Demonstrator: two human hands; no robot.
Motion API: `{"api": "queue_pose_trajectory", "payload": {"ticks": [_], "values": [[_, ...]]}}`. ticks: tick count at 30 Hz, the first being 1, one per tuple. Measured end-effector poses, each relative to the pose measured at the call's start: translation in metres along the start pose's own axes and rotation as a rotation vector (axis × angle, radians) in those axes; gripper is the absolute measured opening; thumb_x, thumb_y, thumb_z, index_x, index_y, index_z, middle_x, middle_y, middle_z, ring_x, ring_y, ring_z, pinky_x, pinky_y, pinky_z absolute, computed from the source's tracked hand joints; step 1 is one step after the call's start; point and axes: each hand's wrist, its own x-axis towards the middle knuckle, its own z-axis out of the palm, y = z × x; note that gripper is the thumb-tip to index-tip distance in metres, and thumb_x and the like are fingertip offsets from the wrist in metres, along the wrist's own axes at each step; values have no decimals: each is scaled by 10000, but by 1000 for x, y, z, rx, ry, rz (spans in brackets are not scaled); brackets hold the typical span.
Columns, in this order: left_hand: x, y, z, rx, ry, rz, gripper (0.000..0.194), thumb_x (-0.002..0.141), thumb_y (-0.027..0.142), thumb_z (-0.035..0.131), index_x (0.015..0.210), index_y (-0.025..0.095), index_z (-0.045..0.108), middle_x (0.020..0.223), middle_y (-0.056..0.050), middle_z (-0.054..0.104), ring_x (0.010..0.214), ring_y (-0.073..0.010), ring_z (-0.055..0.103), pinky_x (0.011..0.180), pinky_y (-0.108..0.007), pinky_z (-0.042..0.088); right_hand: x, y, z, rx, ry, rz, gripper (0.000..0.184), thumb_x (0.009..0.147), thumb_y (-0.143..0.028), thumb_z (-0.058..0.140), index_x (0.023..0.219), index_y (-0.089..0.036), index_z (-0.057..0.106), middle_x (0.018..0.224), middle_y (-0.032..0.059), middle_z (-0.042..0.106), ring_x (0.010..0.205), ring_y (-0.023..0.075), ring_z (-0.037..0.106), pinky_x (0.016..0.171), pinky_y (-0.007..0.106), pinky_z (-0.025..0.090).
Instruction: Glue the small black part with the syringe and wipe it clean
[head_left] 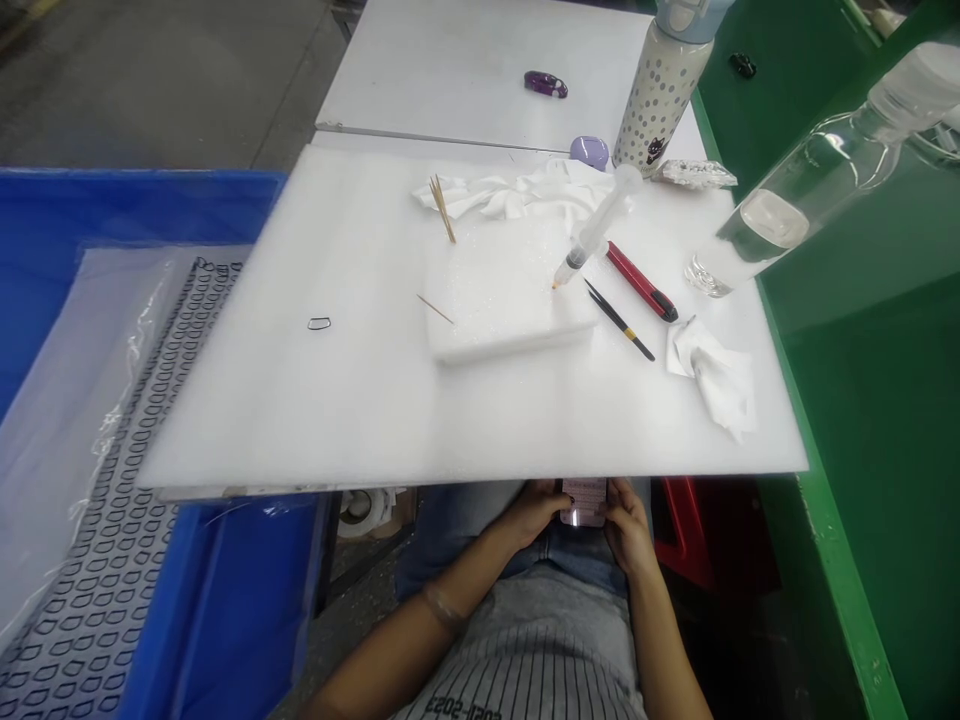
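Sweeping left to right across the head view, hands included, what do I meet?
Sheet with rows of dark outlines → lone small dark-outlined piece → loose thin wooden pick → left hand → phone → right hand → clear bottle.

Sits with left forearm [480, 572] slanting forward and inward and right forearm [661, 630] reaching more directly ahead, holding left hand [540, 508] and right hand [630, 530] close together below the tabletop's [360, 420] near edge, with thumbs [556, 503] bent inward.

Dotted btl [664, 95] stands nr sm. lilac case [589, 152].
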Motion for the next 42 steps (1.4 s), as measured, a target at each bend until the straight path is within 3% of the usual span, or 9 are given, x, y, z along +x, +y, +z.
{"api": "queue_pose_trajectory", "payload": {"ticks": [19, 27, 36, 42], "values": [[4, -8, -4, 37, 38, 1, 320, 546, 205, 634, 852, 134, 694, 876, -77, 697, 914, -276, 616, 835, -361, 409, 0, -5, 8, 10, -12, -12, 378, 654, -261, 741, 1032, -263, 732, 1122, 61, 733, 1159, 327, 624, 1041, 489, 452], [5, -10, -5, 37, 31, 13, 306, 543, 188, 615, 835, 137, 690, 847, -66, 686, 899, -264, 606, 848, -357, 407, 1, -1, 3, -33, -46, -37, 370, 714, -259, 709, 1084, -262, 707, 1191, 58, 715, 1190, 314, 611, 1060, 486, 443], [6, -13, -7, 49, 27, 11, 300, 528, 176, 600, 808, 138, 701, 837, -61, 696, 853, -247, 604, 811, -335, 413, 1, 3, 3, -162, -20, -82, 520, 620, -134, 635, 1123, -258, 677, 1234, 46, 698, 1255, 301, 580, 1090, 461, 435], [5, -11, -7, 47, 25, 3, 323, 527, 176, 608, 831, 139, 710, 827, -59, 699, 840, -251, 607, 797, -338, 420, 0, 4, 0, -149, -44, -88, 497, 657, -144, 663, 1141, -254, 669, 1239, 55, 690, 1244, 294, 590, 1081, 447, 442]]}}
